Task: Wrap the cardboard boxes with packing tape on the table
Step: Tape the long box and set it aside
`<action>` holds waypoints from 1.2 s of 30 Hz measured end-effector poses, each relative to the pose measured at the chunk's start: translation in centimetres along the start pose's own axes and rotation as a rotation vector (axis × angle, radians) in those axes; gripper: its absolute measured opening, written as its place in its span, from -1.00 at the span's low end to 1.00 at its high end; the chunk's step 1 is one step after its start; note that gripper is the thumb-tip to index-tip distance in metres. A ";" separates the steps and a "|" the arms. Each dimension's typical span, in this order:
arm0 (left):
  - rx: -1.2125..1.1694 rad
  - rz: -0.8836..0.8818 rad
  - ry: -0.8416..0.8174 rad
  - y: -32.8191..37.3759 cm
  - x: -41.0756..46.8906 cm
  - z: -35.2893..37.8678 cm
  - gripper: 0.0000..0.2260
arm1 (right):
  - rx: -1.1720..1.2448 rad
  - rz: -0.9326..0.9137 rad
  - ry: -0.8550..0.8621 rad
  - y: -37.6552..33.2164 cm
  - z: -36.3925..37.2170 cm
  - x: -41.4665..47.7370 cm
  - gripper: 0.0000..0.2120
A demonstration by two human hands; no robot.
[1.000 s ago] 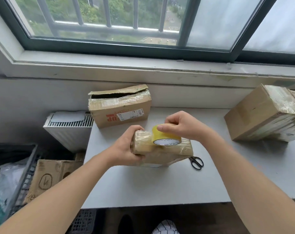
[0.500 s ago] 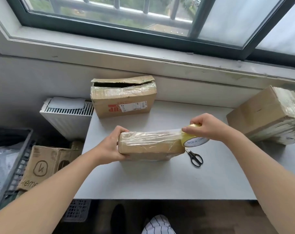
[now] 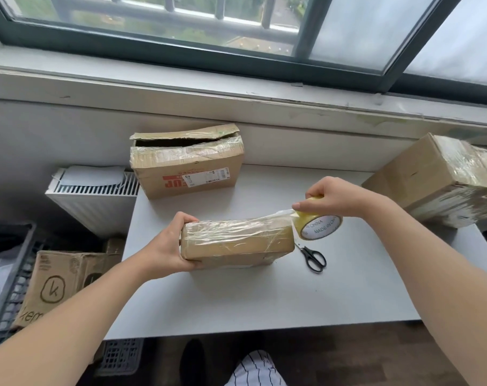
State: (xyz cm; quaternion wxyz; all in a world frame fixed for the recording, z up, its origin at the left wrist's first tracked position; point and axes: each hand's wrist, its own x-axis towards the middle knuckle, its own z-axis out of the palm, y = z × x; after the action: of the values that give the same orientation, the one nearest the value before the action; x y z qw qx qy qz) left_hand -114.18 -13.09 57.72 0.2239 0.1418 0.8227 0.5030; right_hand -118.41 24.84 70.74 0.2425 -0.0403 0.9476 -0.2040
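A flat cardboard box (image 3: 236, 242), covered in shiny clear tape, sits mid-table. My left hand (image 3: 170, 246) grips its left end, thumb on top and fingers underneath. My right hand (image 3: 331, 197) holds a yellow roll of packing tape (image 3: 317, 225) just off the box's right end, and a short strip of tape runs from the roll onto the box's top edge. An open-topped box (image 3: 186, 162) with a red label stands at the back. A larger taped box (image 3: 443, 179) sits at the right edge of the table (image 3: 264, 296).
Black scissors (image 3: 313, 257) lie on the table just right of the held box. A white radiator (image 3: 94, 196) stands left of the table, with a printed carton (image 3: 61, 285) and a dark crate (image 3: 5, 274) on the floor below it.
My right hand has drawn the tape roll from the middle of the box's top past its right end, laying tape along it. The box now lies flatter and lengthwise.
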 end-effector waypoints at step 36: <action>-0.002 -0.047 -0.002 0.0 0.8 -0.5 -0.34 | -0.313 -0.406 0.373 -10.2 -6.7 -1.3 -0.43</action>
State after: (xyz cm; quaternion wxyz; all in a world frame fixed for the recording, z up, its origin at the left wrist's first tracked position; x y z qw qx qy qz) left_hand -115.08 -13.10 57.74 0.2366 0.1227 0.8250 0.4983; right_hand -120.73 18.25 80.79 0.0098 -0.2276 0.9682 -0.1039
